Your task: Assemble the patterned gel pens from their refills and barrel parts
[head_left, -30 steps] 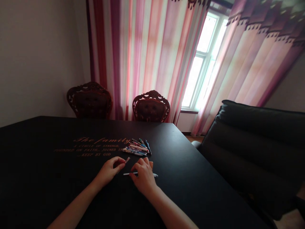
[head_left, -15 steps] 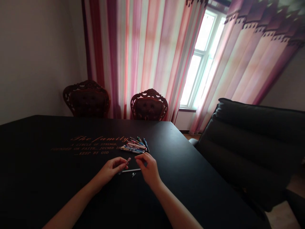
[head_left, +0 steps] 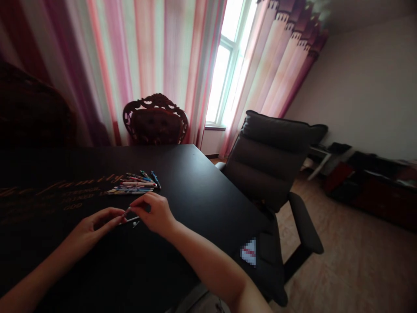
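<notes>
My left hand (head_left: 96, 225) pinches a small pinkish, see-through pen part (head_left: 126, 212) between thumb and fingertips. At the upper end of that part, the fingertips of my right hand (head_left: 157, 213) are closed together. Whether they hold a separate tiny piece there is too small to tell. A thin white rod (head_left: 133, 219), like a pen barrel or refill, lies on the table under the hands. Beside it rests a small white clip-like piece (head_left: 135, 224). Just beyond my hands is a loose pile of several colourful pens (head_left: 137, 184).
The black table (head_left: 182, 182) has gold lettering at left. A carved chair (head_left: 158, 124) stands behind its far edge. To the right is a dark reclining armchair (head_left: 267, 161), with a blurred-out white object (head_left: 249, 252) low near its seat.
My view has swung to the right, so the table and pens sit further left. My right hand has closed in on the pen part in my left hand and now meets it.
</notes>
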A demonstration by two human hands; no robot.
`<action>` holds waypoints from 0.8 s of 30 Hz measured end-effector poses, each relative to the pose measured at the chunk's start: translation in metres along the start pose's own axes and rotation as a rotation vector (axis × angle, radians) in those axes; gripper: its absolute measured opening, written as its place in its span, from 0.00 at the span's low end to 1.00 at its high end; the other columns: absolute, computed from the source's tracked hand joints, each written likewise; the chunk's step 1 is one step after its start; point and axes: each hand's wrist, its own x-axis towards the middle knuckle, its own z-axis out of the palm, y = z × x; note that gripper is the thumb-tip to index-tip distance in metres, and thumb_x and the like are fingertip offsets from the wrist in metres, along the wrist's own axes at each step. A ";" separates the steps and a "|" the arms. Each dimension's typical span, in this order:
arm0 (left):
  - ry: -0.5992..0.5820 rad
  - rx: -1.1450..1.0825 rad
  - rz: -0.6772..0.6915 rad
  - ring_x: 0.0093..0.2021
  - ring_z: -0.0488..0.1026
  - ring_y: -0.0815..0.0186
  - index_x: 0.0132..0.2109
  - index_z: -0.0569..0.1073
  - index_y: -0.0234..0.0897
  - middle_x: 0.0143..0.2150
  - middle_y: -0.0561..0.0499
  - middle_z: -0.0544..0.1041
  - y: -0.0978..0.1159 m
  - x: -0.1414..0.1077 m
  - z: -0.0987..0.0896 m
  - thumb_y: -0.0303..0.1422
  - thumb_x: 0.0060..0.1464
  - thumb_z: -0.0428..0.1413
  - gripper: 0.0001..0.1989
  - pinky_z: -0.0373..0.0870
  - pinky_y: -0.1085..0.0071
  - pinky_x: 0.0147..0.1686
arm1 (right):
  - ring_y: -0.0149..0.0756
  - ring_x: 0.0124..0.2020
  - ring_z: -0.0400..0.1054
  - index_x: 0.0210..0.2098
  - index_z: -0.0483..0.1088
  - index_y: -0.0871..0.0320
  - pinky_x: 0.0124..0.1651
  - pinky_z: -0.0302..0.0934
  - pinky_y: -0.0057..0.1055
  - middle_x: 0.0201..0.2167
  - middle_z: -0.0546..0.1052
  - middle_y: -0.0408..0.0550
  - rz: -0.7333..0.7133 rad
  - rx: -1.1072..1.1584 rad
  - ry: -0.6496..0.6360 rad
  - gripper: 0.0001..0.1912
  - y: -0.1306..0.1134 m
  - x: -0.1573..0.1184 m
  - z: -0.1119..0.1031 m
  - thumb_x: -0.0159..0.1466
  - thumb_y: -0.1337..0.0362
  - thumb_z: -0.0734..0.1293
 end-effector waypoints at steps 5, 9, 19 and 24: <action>0.078 -0.023 -0.028 0.41 0.77 0.53 0.41 0.78 0.45 0.36 0.55 0.83 0.006 -0.004 0.011 0.48 0.44 0.62 0.19 0.73 0.66 0.40 | 0.29 0.36 0.69 0.37 0.76 0.56 0.43 0.64 0.22 0.33 0.76 0.43 -0.027 -0.016 0.026 0.05 0.006 0.000 -0.002 0.63 0.62 0.69; 0.096 -0.007 0.016 0.40 0.77 0.53 0.39 0.79 0.45 0.36 0.54 0.83 0.005 -0.003 0.014 0.48 0.41 0.64 0.18 0.73 0.65 0.42 | 0.29 0.36 0.70 0.38 0.76 0.56 0.43 0.64 0.22 0.34 0.75 0.44 -0.058 -0.013 0.016 0.06 0.006 -0.001 -0.002 0.65 0.62 0.67; -0.006 -0.040 0.096 0.42 0.77 0.52 0.38 0.81 0.42 0.39 0.49 0.83 0.030 -0.014 0.004 0.42 0.44 0.67 0.14 0.71 0.66 0.43 | 0.32 0.35 0.71 0.37 0.78 0.53 0.40 0.66 0.27 0.33 0.76 0.44 -0.057 0.070 0.024 0.06 -0.010 -0.003 -0.003 0.64 0.66 0.68; 0.061 -0.296 0.024 0.41 0.78 0.53 0.39 0.81 0.40 0.34 0.47 0.83 0.035 -0.019 -0.007 0.40 0.44 0.67 0.14 0.71 0.65 0.42 | 0.33 0.35 0.70 0.44 0.76 0.53 0.41 0.65 0.29 0.35 0.75 0.45 -0.061 0.105 0.108 0.12 -0.019 0.002 -0.014 0.63 0.69 0.67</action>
